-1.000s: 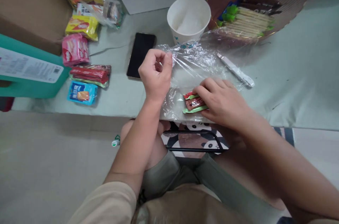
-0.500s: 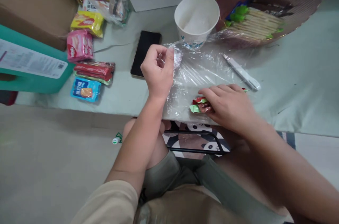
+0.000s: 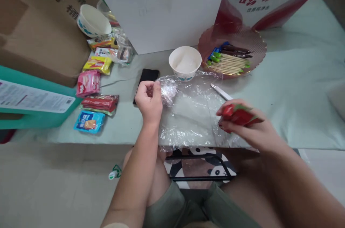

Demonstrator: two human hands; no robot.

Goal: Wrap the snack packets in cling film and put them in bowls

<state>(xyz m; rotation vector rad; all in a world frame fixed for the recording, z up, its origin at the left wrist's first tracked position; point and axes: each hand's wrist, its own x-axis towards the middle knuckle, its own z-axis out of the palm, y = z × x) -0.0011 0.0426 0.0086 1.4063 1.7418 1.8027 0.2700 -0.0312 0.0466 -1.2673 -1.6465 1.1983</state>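
Note:
My left hand (image 3: 148,101) is closed, pinching the edge of a crinkled sheet of clear plastic wrap (image 3: 185,109) spread over the table. In my right hand (image 3: 253,129) is a red and green snack packet (image 3: 238,115), lifted just above the plastic, with fingers wrapped round it. A white utility knife (image 3: 221,92) lies beyond that hand, its near end hidden behind the fingers. Past the plastic stands a white paper bowl (image 3: 185,62). A black phone (image 3: 149,74) lies partly behind my left hand.
A pinkish ribbed glass bowl (image 3: 257,63) at the back holds skewer-like sticks and dark brown packets. Snack packs line the left: blue (image 3: 89,121), red (image 3: 99,103), pink (image 3: 88,83) and yellow (image 3: 97,64). Cardboard (image 3: 40,33) and white boxes (image 3: 167,12) stand behind.
My right hand has picked the red and green packet up off the plastic and turned it. My left hand still holds the plastic. The view has tilted up, showing more of the back.

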